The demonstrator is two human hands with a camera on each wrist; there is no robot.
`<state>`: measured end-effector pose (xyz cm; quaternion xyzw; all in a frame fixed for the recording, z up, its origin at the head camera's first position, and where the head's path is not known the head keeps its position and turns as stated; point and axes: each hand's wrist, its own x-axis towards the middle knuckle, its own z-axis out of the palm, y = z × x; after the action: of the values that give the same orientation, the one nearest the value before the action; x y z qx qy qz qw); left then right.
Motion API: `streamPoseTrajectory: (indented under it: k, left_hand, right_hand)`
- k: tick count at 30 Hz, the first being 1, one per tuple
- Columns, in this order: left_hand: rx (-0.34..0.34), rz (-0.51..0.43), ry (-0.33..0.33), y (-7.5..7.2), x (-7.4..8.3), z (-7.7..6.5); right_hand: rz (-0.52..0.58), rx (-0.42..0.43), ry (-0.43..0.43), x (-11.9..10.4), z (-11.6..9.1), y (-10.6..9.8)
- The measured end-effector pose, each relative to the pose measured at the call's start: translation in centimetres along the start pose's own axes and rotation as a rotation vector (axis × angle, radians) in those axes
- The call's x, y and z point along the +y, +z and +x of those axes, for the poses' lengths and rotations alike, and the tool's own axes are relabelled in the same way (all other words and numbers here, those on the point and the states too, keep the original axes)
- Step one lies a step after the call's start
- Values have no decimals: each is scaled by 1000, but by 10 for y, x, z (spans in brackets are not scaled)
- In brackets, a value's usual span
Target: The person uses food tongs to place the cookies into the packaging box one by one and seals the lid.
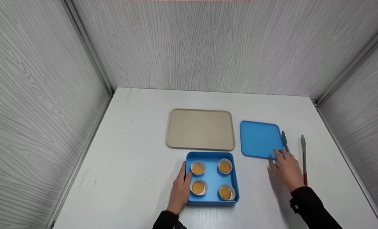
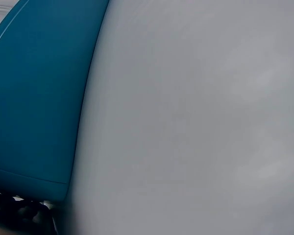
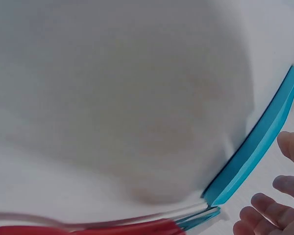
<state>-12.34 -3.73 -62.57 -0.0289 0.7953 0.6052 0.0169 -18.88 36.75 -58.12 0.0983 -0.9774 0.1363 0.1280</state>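
My left hand (image 1: 180, 190) grips the left wall of a blue box (image 1: 211, 203), thumb at the rim; in the left wrist view the box's outer side wall (image 2: 39, 107) fills the left edge. Several small yellow cakes (image 1: 198, 169) in white pleated cups stand inside it. At the front right corner of a flat blue lid (image 1: 260, 139), my right hand (image 1: 287, 170) hovers with fingers spread and nothing held. In the right wrist view, its fingers (image 3: 289, 186) are close beside the lid's edge (image 3: 257, 142). Tongs (image 1: 304, 156) with a red handle lie right of the lid, partly hidden by my hand.
A beige tray (image 1: 200, 128) lies behind the box, left of the lid. The white table (image 1: 128, 165) is enclosed by a grey wood-grain panel (image 1: 189, 44) at the back and more panels on both sides.
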Motion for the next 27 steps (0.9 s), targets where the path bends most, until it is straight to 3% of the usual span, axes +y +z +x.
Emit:
streamPoseTrajectory:
  k: [7, 15, 27]
  left_hand:
    - [-3, -5, -9, -1, 3, -2]
    - [-1, 1, 4, 0, 3, -2]
    - [-3, 7, 3, 0, 3, -2]
  right_hand:
    - [-64, -9, -130, -8, 8, 10]
    - [-154, -97, -123, -10, 12, 16]
    - [-177, -71, -152, -10, 20, 31]
